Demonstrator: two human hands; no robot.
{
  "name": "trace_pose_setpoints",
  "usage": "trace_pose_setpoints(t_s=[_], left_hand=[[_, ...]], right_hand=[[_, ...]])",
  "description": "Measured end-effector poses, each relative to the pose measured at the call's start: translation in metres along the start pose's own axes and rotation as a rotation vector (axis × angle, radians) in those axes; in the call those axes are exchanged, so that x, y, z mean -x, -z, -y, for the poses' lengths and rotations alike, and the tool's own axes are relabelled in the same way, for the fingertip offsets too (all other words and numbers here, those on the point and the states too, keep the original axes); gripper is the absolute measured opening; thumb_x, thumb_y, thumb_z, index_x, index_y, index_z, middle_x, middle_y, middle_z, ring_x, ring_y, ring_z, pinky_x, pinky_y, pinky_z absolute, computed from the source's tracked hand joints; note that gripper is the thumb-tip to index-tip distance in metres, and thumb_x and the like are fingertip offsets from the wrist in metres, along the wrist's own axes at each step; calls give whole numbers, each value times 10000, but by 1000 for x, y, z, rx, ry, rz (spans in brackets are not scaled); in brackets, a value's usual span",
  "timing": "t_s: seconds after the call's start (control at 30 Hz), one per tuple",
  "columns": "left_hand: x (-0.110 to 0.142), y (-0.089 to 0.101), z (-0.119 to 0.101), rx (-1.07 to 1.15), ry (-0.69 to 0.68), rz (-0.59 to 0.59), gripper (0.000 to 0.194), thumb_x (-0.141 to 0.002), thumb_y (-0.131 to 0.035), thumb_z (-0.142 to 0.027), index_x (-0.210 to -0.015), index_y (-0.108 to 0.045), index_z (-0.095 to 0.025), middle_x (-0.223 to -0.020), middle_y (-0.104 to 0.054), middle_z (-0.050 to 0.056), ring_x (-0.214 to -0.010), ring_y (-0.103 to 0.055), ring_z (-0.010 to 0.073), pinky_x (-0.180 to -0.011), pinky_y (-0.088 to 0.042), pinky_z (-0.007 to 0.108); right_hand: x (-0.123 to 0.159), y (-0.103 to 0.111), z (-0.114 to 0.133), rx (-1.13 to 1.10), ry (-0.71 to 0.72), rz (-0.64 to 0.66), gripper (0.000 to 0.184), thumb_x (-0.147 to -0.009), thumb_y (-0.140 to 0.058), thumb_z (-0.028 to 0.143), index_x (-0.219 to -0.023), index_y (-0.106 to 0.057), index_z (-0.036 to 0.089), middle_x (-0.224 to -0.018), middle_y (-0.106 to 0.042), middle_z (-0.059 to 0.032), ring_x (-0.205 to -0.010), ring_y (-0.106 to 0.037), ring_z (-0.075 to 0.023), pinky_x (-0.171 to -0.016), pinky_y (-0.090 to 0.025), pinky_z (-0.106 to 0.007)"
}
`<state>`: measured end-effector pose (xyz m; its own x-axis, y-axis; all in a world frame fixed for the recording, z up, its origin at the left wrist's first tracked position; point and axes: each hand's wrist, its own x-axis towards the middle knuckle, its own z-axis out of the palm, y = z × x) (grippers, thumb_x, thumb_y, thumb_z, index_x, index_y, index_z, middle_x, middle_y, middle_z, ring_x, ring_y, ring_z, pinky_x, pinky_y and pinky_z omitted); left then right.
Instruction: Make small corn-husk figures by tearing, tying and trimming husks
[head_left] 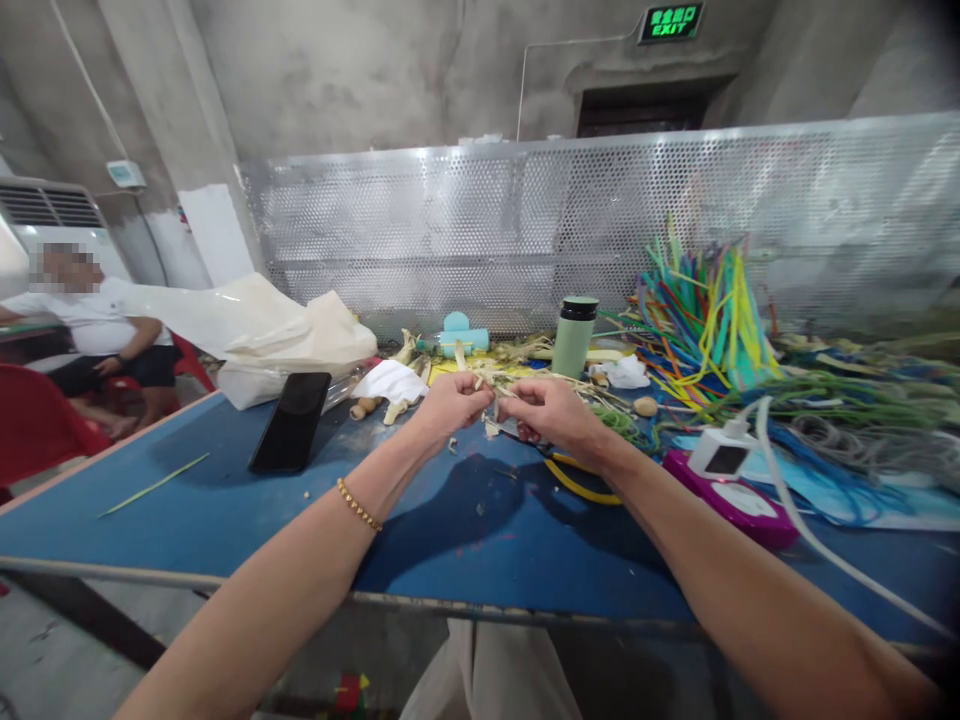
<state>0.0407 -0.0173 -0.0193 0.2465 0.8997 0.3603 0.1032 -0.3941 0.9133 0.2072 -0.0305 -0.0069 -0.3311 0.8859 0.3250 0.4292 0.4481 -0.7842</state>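
My left hand is closed in a pinch just above the blue table. A piece of pale dried plant fibre shows above its fingertips. Close beside it, my right hand is also closed, thumb and fingers pressed together. What lies between its fingertips is small and partly hidden. Behind both hands spreads a heap of dry straw-like stalks. A yellow loop-shaped handle lies under my right wrist. Small pale scraps are on the table below the fingers.
At left are a black phone, a thin green strip and plastic bags. A green bottle, colourful strips and a purple power socket with a white cable stand right. Perforated metal backs the table. A person sits far left.
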Motion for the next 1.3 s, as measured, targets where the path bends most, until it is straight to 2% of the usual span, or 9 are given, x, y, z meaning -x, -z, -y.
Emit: trace_pose_setpoints(t_s=[0.1,0.27,0.43,0.67,0.83,1.0,1.3], left_hand=[[0,-1,1,-91,-43,-7,153,-706,-560,-218,-592,-476,-160,-482,-388,-63,-465,-312,58,-478,-211,225],[1,-4,0,-208,-57,-21,156,-684,-564,-214,-573,-469,-160,-498,-380,-58,-493,-316,66,-494,-207,224],[2,-4,-1,-197,-37,-21,209,-696,-562,-234,-553,-423,-171,-494,-371,-55,-495,-328,70,-501,-210,229],[1,-2,1,-224,-57,-35,205,-711,-573,-255,-575,-447,-169,-505,-375,-53,-498,-317,72,-503,-199,236],[2,-3,1,-232,-51,-20,221,-718,-572,-255,-567,-438,-167,-502,-354,-55,-491,-291,66,-496,-175,239],[3,-4,1,-201,-34,10,187,-701,-583,-254,-593,-462,-160,-505,-365,-61,-489,-290,60,-495,-191,229],[2,-4,0,-189,-12,-58,238,-686,-597,-285,-561,-432,-167,-485,-375,-61,-484,-304,58,-495,-209,226]], right_hand=[[-2,1,-3,-37,11,-56,195,-758,-612,349,-719,-634,160,-523,-587,10,-447,-542,-110,-415,-408,-205],[-5,0,-10,-28,61,-83,128,-720,-626,274,-667,-604,159,-505,-573,18,-424,-515,-96,-405,-389,-195],[-4,1,-11,-46,44,-44,124,-735,-599,267,-671,-598,160,-499,-571,22,-425,-515,-91,-404,-385,-187],[-2,2,-7,-72,8,-12,132,-721,-620,284,-714,-621,152,-527,-591,12,-458,-545,-103,-413,-419,-195],[-5,0,-14,-117,26,-64,95,-702,-633,252,-700,-595,166,-469,-552,40,-397,-498,-95,-372,-403,-195],[-5,-3,-13,-141,5,-101,143,-711,-662,286,-685,-625,150,-428,-552,31,-369,-480,-86,-375,-380,-189],[-1,-5,-4,-163,-28,-153,236,-734,-671,355,-714,-701,121,-407,-552,13,-356,-465,-85,-384,-379,-200]])
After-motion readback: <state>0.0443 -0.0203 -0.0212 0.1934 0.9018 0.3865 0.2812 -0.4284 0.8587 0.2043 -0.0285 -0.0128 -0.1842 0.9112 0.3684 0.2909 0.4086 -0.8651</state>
